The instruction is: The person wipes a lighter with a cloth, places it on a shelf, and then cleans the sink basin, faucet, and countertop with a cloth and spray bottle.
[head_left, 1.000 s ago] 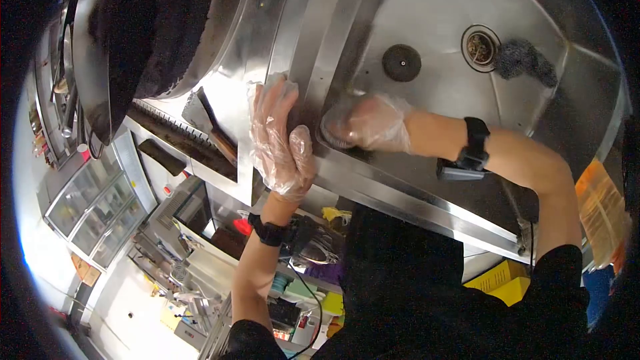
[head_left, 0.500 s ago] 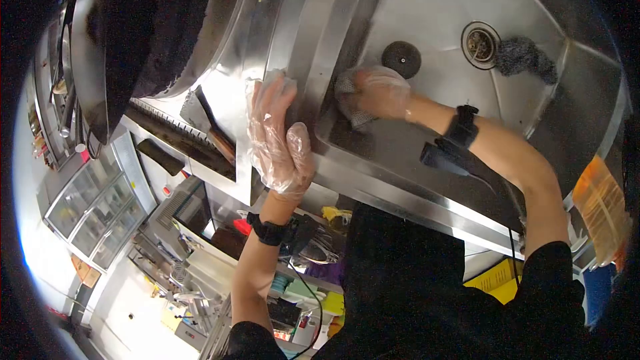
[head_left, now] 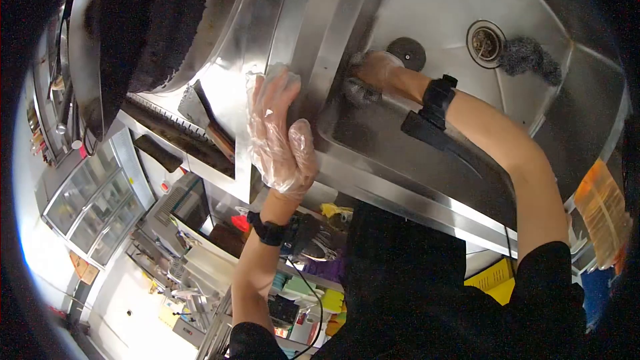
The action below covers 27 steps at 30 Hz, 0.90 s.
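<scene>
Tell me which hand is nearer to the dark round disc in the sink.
Right. The right hand is right beside the dark round disc, inside the sink; the left hand is farther off, outside the basin.

Grey scrubber [head_left: 363, 93] is gripped in gloved R hand [head_left: 379, 71], held low at L side of steel sink [head_left: 443, 10]; partly hidden by hand. Black disc [head_left: 408, 52] is seen just beyond R hand; farther R, drain [head_left: 485, 43] w/ dark mesh clump [head_left: 531, 61] just beside it. Gloved L hand [head_left: 279, 137] is held w/ fingers extended over steel ledge [head_left: 325, 40], L of sink. Blackened pan [head_left: 170, 27] is seen far L; broad knife [head_left: 217, 135], brown handle, btwn pan & L hand. Black straps [head_left: 439, 97] are worn on both wrists.
</scene>
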Each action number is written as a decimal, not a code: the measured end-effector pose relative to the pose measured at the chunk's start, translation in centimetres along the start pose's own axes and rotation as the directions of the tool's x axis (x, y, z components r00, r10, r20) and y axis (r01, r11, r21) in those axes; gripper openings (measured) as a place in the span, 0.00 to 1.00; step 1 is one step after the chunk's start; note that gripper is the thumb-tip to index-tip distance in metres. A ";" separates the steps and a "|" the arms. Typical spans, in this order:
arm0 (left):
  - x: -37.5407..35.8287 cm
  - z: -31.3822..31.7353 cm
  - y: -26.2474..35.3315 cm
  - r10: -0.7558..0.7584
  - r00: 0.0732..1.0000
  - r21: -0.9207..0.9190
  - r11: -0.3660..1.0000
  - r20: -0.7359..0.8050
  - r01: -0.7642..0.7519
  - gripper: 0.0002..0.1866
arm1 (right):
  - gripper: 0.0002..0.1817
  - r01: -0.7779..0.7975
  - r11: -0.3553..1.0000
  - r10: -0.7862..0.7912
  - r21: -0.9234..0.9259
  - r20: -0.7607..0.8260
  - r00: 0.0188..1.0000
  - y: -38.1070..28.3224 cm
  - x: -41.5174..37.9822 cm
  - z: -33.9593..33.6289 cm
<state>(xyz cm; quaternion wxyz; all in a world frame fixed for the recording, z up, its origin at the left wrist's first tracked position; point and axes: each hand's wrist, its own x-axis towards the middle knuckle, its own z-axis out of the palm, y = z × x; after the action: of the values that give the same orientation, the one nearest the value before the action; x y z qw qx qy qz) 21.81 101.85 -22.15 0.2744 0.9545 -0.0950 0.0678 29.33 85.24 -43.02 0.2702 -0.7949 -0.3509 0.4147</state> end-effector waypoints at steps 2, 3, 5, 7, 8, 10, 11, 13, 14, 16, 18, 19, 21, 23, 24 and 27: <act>0.0 -0.1 0.0 0.013 1.000 0.002 1.000 0.010 -0.013 0.20 | 0.13 0.110 0.965 -0.094 0.237 -0.076 0.993 -0.2 -0.6 -0.1; 0.0 -0.1 0.1 0.018 1.000 0.001 1.000 0.006 -0.018 0.20 | 0.13 -0.005 0.992 0.014 0.126 -0.070 0.997 -2.6 -2.1 -2.1; 0.0 0.1 0.2 0.000 1.000 0.002 1.000 -0.005 0.000 0.19 | 0.13 -0.123 0.992 0.124 0.007 -0.077 0.989 -5.4 -5.1 -4.5; -0.1 0.0 0.3 -0.003 1.000 0.005 1.000 0.006 0.003 0.19 | 0.14 -0.026 0.993 0.048 0.114 -0.201 0.978 -6.8 -7.6 -5.3; 0.0 -0.1 0.3 -0.003 1.000 0.011 1.000 0.015 0.003 0.19 | 0.15 0.029 0.986 0.015 0.162 -0.267 0.964 -7.2 -8.2 -5.3; 0.0 -0.1 0.1 0.004 1.000 0.013 1.000 0.016 -0.004 0.19 | 0.15 0.037 0.985 0.020 0.170 -0.320 0.947 -7.4 -8.3 -4.6; 0.0 -0.1 0.0 0.011 1.000 0.015 1.000 0.020 -0.011 0.19 | 0.15 0.040 0.984 0.023 0.175 -0.346 0.938 -7.8 -8.3 -5.1; 0.0 -0.1 0.1 0.009 1.000 0.005 1.000 0.015 -0.010 0.19 | 0.15 -0.053 0.952 0.145 0.303 -0.288 0.946 -8.4 -8.3 -6.2; 0.0 -0.1 0.2 0.008 1.000 -0.004 1.000 0.009 -0.007 0.19 | 0.15 -0.120 0.914 0.222 0.388 -0.229 0.948 -8.2 -7.8 -6.4; -0.1 -0.1 0.2 0.001 1.000 0.000 1.000 0.009 -0.001 0.18 | 0.17 -0.263 0.804 0.371 0.534 -0.103 0.923 -8.0 -6.7 -7.0; 0.1 0.0 0.1 0.006 1.000 0.005 1.000 0.008 -0.006 0.18 | 0.22 -0.420 0.796 0.471 0.435 -0.010 0.882 -5.2 -3.7 -4.8; 0.1 0.0 0.1 0.005 1.000 -0.006 1.000 0.000 -0.005 0.18 | 0.20 -0.325 0.897 0.379 0.300 -0.143 0.914 -4.8 -3.3 -4.3; -0.1 0.0 0.2 -0.001 1.000 -0.017 1.000 -0.004 0.001 0.17 | 0.20 -0.245 0.969 0.246 0.037 -0.002 0.969 -3.6 -1.4 -3.7; -0.1 -0.1 0.4 -0.024 1.000 0.000 1.000 0.008 0.024 0.17 | 0.20 -0.108 0.971 0.145 -0.213 0.167 0.975 -3.3 -1.5 -3.2; 0.2 -0.1 0.4 -0.016 1.000 -0.001 1.000 0.003 0.016 0.17 | 0.22 -0.265 0.963 0.264 0.050 0.025 0.964 -4.2 -2.9 -3.9; -0.1 -0.2 0.3 -0.019 1.000 -0.001 1.000 0.017 0.019 0.17 | 0.25 -0.246 0.921 0.305 0.301 -0.169 0.937 -6.0 -5.9 -5.0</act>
<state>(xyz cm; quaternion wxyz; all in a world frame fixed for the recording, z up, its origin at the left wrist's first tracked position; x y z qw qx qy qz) 21.59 101.69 -21.81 0.2746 0.9558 -0.0884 0.0572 29.12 83.54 -33.39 0.3525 -0.8309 -0.1429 0.4061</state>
